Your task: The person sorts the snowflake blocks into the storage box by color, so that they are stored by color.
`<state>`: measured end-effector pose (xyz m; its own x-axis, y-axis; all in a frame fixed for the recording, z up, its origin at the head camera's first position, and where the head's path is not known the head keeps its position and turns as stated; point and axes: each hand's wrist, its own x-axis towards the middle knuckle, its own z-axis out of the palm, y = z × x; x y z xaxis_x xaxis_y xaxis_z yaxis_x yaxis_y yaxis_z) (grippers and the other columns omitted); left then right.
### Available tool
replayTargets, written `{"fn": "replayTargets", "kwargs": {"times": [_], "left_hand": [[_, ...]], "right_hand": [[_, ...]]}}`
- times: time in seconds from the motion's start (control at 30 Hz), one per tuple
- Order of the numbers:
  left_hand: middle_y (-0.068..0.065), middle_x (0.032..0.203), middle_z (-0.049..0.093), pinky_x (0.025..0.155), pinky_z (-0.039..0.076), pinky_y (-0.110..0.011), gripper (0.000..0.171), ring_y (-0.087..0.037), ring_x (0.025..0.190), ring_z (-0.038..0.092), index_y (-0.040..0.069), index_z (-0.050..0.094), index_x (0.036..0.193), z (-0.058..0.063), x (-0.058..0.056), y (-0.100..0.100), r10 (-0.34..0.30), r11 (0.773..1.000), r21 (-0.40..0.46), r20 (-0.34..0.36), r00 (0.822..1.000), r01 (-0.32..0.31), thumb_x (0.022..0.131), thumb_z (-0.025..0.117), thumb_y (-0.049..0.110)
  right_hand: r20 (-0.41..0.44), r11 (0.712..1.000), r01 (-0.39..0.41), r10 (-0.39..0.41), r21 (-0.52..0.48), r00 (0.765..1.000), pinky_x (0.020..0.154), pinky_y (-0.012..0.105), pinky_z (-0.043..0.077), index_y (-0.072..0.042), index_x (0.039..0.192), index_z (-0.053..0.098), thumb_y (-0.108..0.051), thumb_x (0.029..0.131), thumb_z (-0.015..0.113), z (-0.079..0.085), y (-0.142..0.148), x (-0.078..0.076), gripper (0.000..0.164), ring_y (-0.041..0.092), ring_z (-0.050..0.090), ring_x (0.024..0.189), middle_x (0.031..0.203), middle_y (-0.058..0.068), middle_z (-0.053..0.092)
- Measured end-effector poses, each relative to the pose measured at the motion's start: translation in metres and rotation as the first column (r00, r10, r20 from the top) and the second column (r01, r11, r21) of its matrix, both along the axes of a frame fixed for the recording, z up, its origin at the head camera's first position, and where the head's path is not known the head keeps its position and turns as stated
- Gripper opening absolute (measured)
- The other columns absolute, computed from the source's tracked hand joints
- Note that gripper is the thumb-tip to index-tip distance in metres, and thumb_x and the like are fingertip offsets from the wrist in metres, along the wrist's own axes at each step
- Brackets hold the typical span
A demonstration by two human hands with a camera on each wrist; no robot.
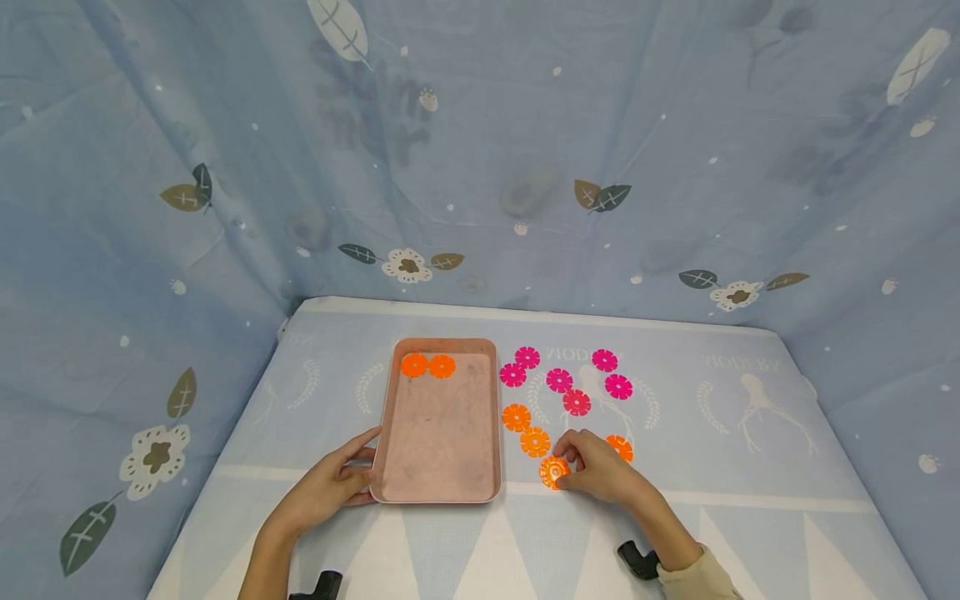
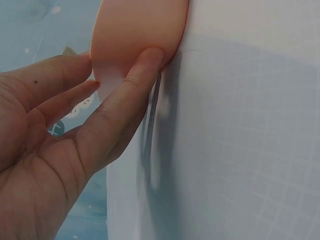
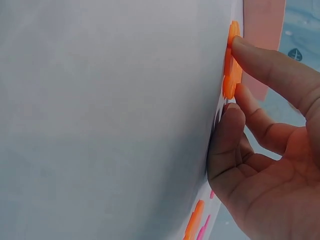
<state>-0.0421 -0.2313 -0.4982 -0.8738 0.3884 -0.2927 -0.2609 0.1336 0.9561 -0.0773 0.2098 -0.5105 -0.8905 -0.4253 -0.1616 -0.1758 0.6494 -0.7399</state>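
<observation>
An orange notched plastic disc (image 1: 554,472) is pinched between thumb and finger of my right hand (image 1: 596,468), low over the table. Two more orange discs (image 1: 517,417) lie just beyond it, and another orange disc (image 1: 620,447) is partly hidden behind this hand. My left hand (image 1: 330,483) touches the lower left edge of a shallow pink tray (image 1: 435,442). In the left wrist view, fairly straight fingers (image 2: 107,107) press against the tray's outer wall (image 2: 135,30) and rim. Two orange discs (image 1: 442,366) lie side by side at the tray's far end.
Several pink discs (image 1: 558,381) are scattered on the table right of the tray's far half. A patterned cloth covers the table (image 1: 750,450). Blue printed curtain (image 1: 480,150) rises behind and at both sides. Dark wrist mounts (image 1: 637,560) stick out beside the forearms.
</observation>
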Motion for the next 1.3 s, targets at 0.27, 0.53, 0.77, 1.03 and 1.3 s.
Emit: {"fn": "replayTargets", "kwargs": {"times": [0.27,0.53,0.77,1.03,1.3], "left_hand": [[-0.033,0.143,0.034,0.087,0.057,-0.040,0.066,-0.041,0.120,0.057,0.005,0.022,0.159,0.001,0.000,0.001,0.004,1.000,-0.004,-0.003,1.000,-0.004,0.101,0.051,-0.003],[-0.033,0.143,0.033,0.087,0.057,-0.040,0.066,-0.041,0.120,0.057,0.005,0.022,0.159,0.001,0.000,0.001,0.002,1.000,0.002,-0.004,1.000,-0.002,0.101,0.051,-0.003],[-0.033,0.143,0.034,0.087,0.057,-0.041,0.066,-0.041,0.120,0.057,0.005,0.022,0.159,0.000,0.000,0.000,0.002,1.000,0.000,-0.005,1.000,-0.002,0.101,0.051,-0.002],[-0.033,0.143,0.034,0.088,0.057,-0.041,0.065,-0.042,0.121,0.056,0.005,0.022,0.159,0.000,0.000,0.000,-0.001,1.000,0.003,-0.007,1.000,0.001,0.101,0.051,-0.002],[-0.033,0.142,0.035,0.087,0.057,-0.040,0.065,-0.041,0.120,0.056,0.006,0.023,0.159,0.000,0.000,0.001,0.003,1.000,-0.011,-0.008,1.000,-0.003,0.101,0.052,-0.002]], "right_hand": [[0.018,1.000,-0.010,0.010,-0.025,1.000,0.062,0.025,0.044,-0.008,0.102,0.060,-0.007,0.079,0.084,0.002,0.000,-0.002,0.033,0.017,0.049,0.072,0.087,0.003,0.054],[0.043,0.999,-0.005,0.007,-0.054,0.999,0.061,0.025,0.045,-0.008,0.101,0.059,-0.006,0.081,0.082,0.000,0.003,-0.003,0.030,0.018,0.050,0.071,0.087,0.003,0.056],[0.067,0.996,0.023,-0.018,-0.083,0.998,0.061,0.023,0.046,-0.009,0.100,0.060,-0.004,0.088,0.074,-0.001,0.005,-0.003,0.019,0.017,0.052,0.072,0.085,0.000,0.056],[0.085,0.994,0.035,-0.027,-0.103,0.996,0.061,0.022,0.045,-0.010,0.099,0.062,-0.007,0.096,0.066,-0.002,0.008,-0.004,0.006,0.016,0.052,0.072,0.083,0.001,0.057],[0.183,0.984,0.043,-0.011,-0.171,0.983,0.059,0.023,0.046,-0.007,0.101,0.064,-0.010,0.099,0.063,-0.005,0.014,-0.008,0.004,0.017,0.052,0.066,0.081,0.006,0.058]]}}
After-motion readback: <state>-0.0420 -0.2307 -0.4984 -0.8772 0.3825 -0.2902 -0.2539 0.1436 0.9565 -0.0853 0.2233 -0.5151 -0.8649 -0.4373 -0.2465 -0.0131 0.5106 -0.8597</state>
